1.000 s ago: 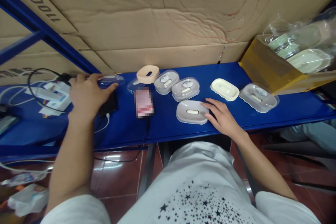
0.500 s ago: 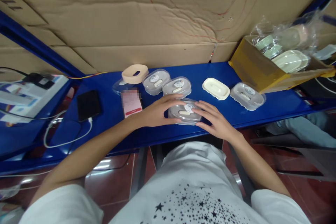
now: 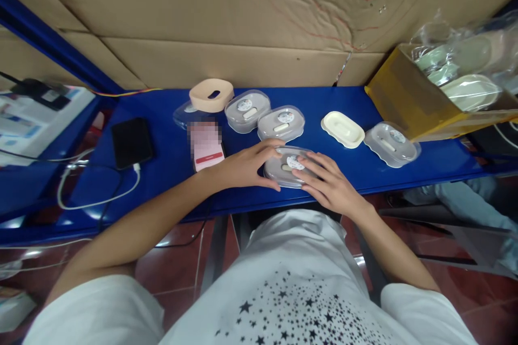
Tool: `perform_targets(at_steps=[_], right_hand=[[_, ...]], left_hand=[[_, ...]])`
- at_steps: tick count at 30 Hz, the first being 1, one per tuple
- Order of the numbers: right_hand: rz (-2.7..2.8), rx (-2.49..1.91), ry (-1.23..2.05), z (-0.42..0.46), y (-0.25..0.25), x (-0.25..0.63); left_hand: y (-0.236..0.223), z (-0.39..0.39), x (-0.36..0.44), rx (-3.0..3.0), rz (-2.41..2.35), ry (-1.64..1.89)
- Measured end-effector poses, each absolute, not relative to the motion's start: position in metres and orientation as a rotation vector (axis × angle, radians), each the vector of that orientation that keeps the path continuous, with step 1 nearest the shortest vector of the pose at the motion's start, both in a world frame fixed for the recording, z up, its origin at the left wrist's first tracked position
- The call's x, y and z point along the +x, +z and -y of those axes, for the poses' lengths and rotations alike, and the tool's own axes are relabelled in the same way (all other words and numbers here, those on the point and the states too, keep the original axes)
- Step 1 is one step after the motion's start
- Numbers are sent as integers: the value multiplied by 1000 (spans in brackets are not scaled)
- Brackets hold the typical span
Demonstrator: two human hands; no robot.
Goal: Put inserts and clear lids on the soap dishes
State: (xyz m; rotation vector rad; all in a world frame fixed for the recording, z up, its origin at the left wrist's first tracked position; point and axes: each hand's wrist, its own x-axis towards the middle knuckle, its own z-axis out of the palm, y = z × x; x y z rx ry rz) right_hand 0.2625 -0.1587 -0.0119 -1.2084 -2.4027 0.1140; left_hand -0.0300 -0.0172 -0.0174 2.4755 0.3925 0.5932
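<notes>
An oval plastic container with a clear lid (image 3: 279, 173) lies at the front edge of the blue table. It has a round printed sticker and a small pale tab on top. My left hand (image 3: 246, 168) curls around its left end, with thumb in front and fingers behind. Over the right end, my right hand (image 3: 334, 182) lays its fingers on the lid near the sticker, partly hiding that side. Just behind stand two similar clear-lidded containers (image 3: 247, 111). A cream oval tray (image 3: 343, 129) and another lidded container (image 3: 392, 144) sit to the right.
At the back left, a peach oval part with a slot (image 3: 211, 96) rests beside a clear lid (image 3: 184, 115). A phone with a pink screen (image 3: 208, 143) and a black device on a white cable (image 3: 131, 143) lie left. A cardboard box (image 3: 404, 97) with bagged parts stands right.
My right hand's fingers have slid further left over the lid, covering more of it. The left hand keeps its hold. The whole view has shifted slightly.
</notes>
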Motion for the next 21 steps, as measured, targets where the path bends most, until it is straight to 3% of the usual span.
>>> perform_targets(at_steps=[21], right_hand=[[2030,-1132,-225,181,-54,269]], left_hand=[[-16,32,-20,2426,-422,433]])
